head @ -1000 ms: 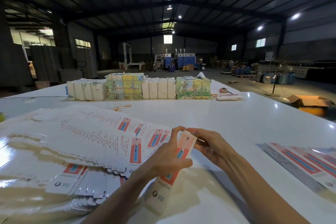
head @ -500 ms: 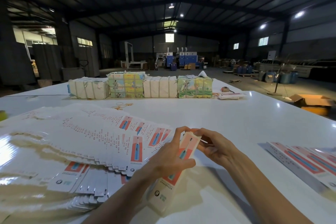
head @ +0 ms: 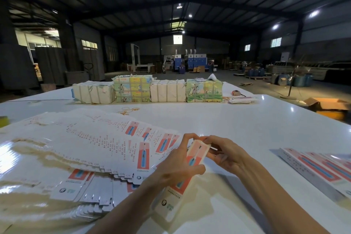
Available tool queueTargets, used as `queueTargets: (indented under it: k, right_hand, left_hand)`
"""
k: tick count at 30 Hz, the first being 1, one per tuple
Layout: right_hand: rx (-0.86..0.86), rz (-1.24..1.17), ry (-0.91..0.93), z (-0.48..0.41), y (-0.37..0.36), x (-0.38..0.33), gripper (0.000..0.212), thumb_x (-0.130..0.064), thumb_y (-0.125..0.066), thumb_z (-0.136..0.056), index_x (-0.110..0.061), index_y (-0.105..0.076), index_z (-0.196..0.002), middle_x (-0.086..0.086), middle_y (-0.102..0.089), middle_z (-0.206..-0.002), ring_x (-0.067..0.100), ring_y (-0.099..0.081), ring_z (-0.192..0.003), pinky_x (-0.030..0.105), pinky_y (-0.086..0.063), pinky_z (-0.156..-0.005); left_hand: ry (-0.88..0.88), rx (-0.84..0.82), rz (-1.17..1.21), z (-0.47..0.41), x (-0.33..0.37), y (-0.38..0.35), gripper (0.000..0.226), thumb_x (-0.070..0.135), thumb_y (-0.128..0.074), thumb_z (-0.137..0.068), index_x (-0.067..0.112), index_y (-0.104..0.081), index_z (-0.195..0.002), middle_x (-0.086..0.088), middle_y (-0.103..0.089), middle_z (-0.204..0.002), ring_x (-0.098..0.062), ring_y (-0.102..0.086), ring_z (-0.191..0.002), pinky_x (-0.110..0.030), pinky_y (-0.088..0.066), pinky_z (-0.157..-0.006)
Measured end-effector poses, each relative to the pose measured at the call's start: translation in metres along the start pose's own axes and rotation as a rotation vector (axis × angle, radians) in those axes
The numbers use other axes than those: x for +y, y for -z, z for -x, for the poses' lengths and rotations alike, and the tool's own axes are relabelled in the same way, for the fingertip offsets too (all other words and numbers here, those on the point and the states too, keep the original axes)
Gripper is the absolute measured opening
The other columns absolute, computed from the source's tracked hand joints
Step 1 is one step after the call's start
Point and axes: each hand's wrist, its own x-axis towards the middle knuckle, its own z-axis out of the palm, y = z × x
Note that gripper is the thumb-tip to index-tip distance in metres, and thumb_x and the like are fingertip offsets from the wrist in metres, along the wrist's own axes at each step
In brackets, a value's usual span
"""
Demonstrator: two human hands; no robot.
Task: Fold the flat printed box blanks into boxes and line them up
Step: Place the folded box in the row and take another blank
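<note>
- I see the left hand gripping a half-formed box over the tabletop, the right hand pinching its top.
- Done: a few boxes lined up at right.
- Remaining, I judge: the large fanned blank stack.

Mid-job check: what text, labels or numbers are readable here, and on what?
Nothing reads with certainty.
On the box being folded: small print beside a round logo, blurred.
On the flat blanks: red dotted print, too small.
On the finished boxes, right: print blurred.
On the wrapped bundles: lettering too small.
</note>
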Motion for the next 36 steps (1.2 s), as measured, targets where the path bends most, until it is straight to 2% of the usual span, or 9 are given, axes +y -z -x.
queueTargets:
  k: [6,8,13,17,22,26,31,34,36]
  right_hand:
    - [0.015,-0.166,-0.069,0.002,-0.003,0.002,0.032,0.008,-0.073,-0.086,0.008,-0.074,-0.118,0.022,-0.077,-0.116,0.036,-0.075,-0.110,0.043,-0.065,-0.087]
    - [0.033,-0.140,-0.057,0.002,-0.002,0.002,0.031,0.007,-0.073,-0.087,0.008,-0.074,-0.118,0.022,-0.078,-0.114,0.036,-0.075,-0.107,0.043,-0.063,-0.090]
    - [0.066,-0.089,-0.036,0.000,-0.003,0.002,0.021,0.006,-0.072,-0.088,0.007,-0.077,-0.108,0.022,-0.079,-0.107,0.032,-0.077,-0.089,0.039,-0.068,-0.075]
    - [0.088,0.014,0.044,-0.003,-0.002,0.006,0.014,0.007,-0.071,-0.084,0.007,-0.080,-0.095,0.020,-0.080,-0.104,0.024,-0.075,-0.080,0.031,-0.064,-0.064]
    - [-0.010,0.041,0.075,-0.002,-0.006,0.009,0.014,-0.001,-0.074,-0.088,0.002,-0.083,-0.099,0.017,-0.080,-0.110,0.027,-0.076,-0.104,0.031,-0.065,-0.076]
    - [-0.139,0.030,0.114,0.004,-0.011,0.010,0.019,-0.015,-0.073,-0.097,-0.004,-0.082,-0.109,0.014,-0.079,-0.114,0.026,-0.076,-0.107,0.035,-0.066,-0.086]
    - [-0.054,0.325,0.433,0.007,-0.018,0.020,0.016,-0.016,-0.077,-0.095,-0.018,-0.084,-0.109,0.008,-0.082,-0.102,0.026,-0.080,-0.095,0.028,-0.064,-0.076]
    - [-0.022,0.386,0.488,0.006,-0.019,0.021,0.012,-0.021,-0.080,-0.094,-0.019,-0.085,-0.105,0.006,-0.082,-0.097,0.024,-0.080,-0.093,0.030,-0.065,-0.083]
    - [-0.040,0.402,0.488,0.004,-0.017,0.022,0.014,-0.021,-0.078,-0.095,-0.017,-0.084,-0.107,0.007,-0.082,-0.097,0.024,-0.080,-0.094,0.030,-0.065,-0.086]
  left_hand:
    - [0.001,-0.081,0.114,0.001,0.001,-0.001,0.088,0.075,-0.072,-0.064,0.077,-0.017,-0.134,0.045,-0.052,-0.100,0.001,-0.071,-0.085,-0.005,-0.044,-0.048]
    - [0.011,-0.100,0.146,0.002,0.000,-0.001,0.083,0.080,-0.066,-0.060,0.085,-0.015,-0.126,0.050,-0.049,-0.102,0.009,-0.067,-0.088,-0.003,-0.042,-0.047]
    - [0.039,-0.091,0.126,0.001,0.002,0.002,0.078,0.067,-0.072,-0.069,0.091,-0.012,-0.113,0.037,-0.049,-0.100,-0.002,-0.067,-0.085,0.002,-0.038,-0.044]
    - [0.017,-0.109,0.027,0.003,0.008,0.004,0.071,0.066,-0.067,-0.070,0.081,-0.009,-0.110,0.034,-0.047,-0.097,-0.003,-0.065,-0.080,-0.005,-0.038,-0.051]
    - [0.046,-0.088,0.053,0.002,0.009,0.003,0.067,0.059,-0.071,-0.074,0.069,-0.018,-0.115,0.028,-0.053,-0.096,-0.006,-0.068,-0.081,-0.008,-0.042,-0.056]
    - [0.032,-0.046,0.224,0.000,0.004,0.007,0.068,0.045,-0.076,-0.079,0.076,-0.026,-0.112,0.044,-0.054,-0.094,0.029,-0.054,-0.092,0.001,-0.041,-0.046]
    - [0.098,-0.003,0.468,-0.005,0.006,0.004,0.056,0.056,-0.079,-0.080,0.049,-0.046,-0.124,0.013,-0.070,-0.095,-0.015,-0.078,-0.088,-0.029,-0.065,-0.069]
    - [0.189,-0.024,0.587,-0.008,0.000,0.010,0.031,0.066,-0.069,-0.090,0.053,-0.054,-0.114,0.006,-0.075,-0.092,-0.023,-0.080,-0.084,-0.043,-0.067,-0.072]
    - [0.162,0.015,0.551,-0.011,-0.005,0.015,0.019,0.065,-0.062,-0.095,0.056,-0.056,-0.111,0.010,-0.075,-0.091,-0.018,-0.080,-0.084,-0.041,-0.068,-0.075]
